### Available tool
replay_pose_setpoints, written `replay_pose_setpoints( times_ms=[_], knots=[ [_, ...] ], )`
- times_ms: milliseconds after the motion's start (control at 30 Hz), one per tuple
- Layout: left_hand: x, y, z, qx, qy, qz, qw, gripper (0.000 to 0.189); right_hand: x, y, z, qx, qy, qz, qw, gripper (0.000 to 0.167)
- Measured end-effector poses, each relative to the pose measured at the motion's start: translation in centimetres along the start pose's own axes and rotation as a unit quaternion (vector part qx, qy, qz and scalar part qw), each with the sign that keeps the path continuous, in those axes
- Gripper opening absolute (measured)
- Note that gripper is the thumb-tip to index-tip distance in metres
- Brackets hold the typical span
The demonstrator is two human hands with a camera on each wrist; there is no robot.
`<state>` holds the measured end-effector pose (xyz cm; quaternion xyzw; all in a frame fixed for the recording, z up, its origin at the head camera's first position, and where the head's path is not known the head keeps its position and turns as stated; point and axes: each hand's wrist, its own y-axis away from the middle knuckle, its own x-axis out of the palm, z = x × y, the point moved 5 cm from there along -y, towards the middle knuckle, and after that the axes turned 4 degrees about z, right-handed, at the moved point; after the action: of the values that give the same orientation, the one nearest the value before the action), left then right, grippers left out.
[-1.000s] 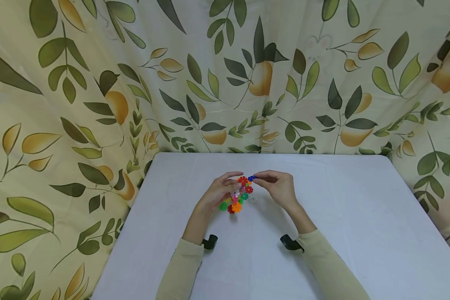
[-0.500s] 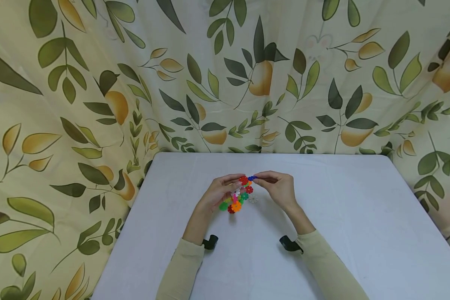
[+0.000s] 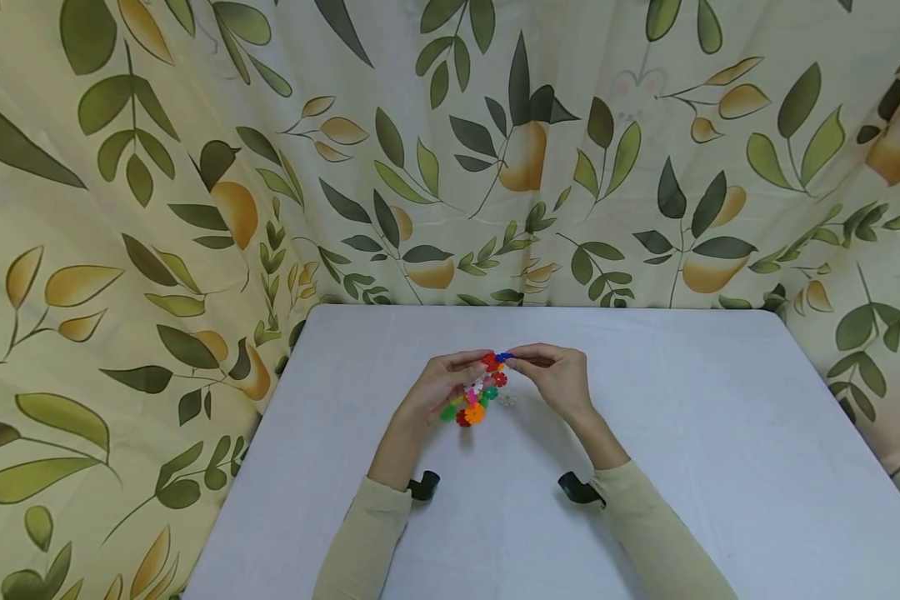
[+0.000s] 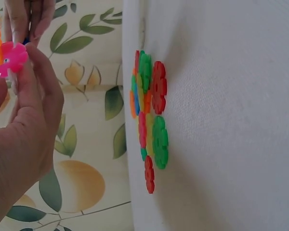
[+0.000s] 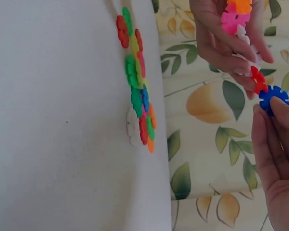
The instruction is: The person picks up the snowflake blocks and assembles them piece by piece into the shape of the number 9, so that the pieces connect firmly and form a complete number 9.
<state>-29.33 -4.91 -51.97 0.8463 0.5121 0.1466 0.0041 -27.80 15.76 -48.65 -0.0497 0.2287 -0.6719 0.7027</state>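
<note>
My left hand (image 3: 444,383) holds a joined chain of notched plastic snowflake discs, including an orange disc (image 5: 241,6), a pink disc (image 5: 234,21), a white disc (image 5: 243,36) and, at its end, a red disc (image 5: 258,81). Between thumb and fingers, my right hand (image 3: 558,377) pinches a blue snowflake disc (image 5: 273,102). The blue disc's edge meets the red one in the right wrist view. Both hands are raised over the far part of the table, fingertips close together. Left fingers hide part of the chain.
Several loose snowflake discs lie in a pile on the white table (image 3: 682,433) under the hands, among them a red disc (image 4: 159,87), a green disc (image 4: 160,143) and a clear disc (image 5: 132,126). A leaf-patterned curtain (image 3: 435,150) hangs behind the table.
My left index finger has come down onto the red disc, and the left hand has shifted slightly right, bringing the red disc up against the blue one. My right hand is almost still.
</note>
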Motion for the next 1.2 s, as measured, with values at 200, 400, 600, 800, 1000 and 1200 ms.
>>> replay_pose_setpoints(
  times_ms=[200, 400, 600, 800, 1000, 1200],
  knots=[
    [0.2, -0.1, 0.2, 0.007, 0.021, 0.01, 0.9997, 0.034, 0.0, -0.2, 0.1, -0.01, 0.003, -0.003, 0.9999, 0.01],
    [0.0, -0.1, 0.3, -0.001, 0.016, 0.02, 0.9997, 0.035, 0.1, -0.2, 0.1, -0.002, -0.003, 0.0, 1.0, 0.01],
    [-0.5, 0.1, -0.3, 0.015, -0.02, 0.004, 0.9997, 0.036, 0.4, -0.1, -0.6, 0.022, 0.012, 0.025, 0.9994, 0.014],
    [-1.3, 0.4, -0.7, 0.012, -0.004, -0.018, 0.9998, 0.033, 0.8, 0.1, -1.5, 0.059, 0.073, 0.047, 0.9945, 0.02],
    [-1.9, 0.5, -0.8, 0.001, -0.023, -0.033, 0.9992, 0.032, 1.8, 0.3, -2.5, 0.091, 0.185, 0.116, 0.9715, 0.019],
    [-1.7, 0.3, -0.6, -0.002, 0.002, -0.013, 0.9999, 0.034, 2.7, 0.4, -3.8, 0.126, 0.267, 0.186, 0.9371, 0.028]
  ],
)
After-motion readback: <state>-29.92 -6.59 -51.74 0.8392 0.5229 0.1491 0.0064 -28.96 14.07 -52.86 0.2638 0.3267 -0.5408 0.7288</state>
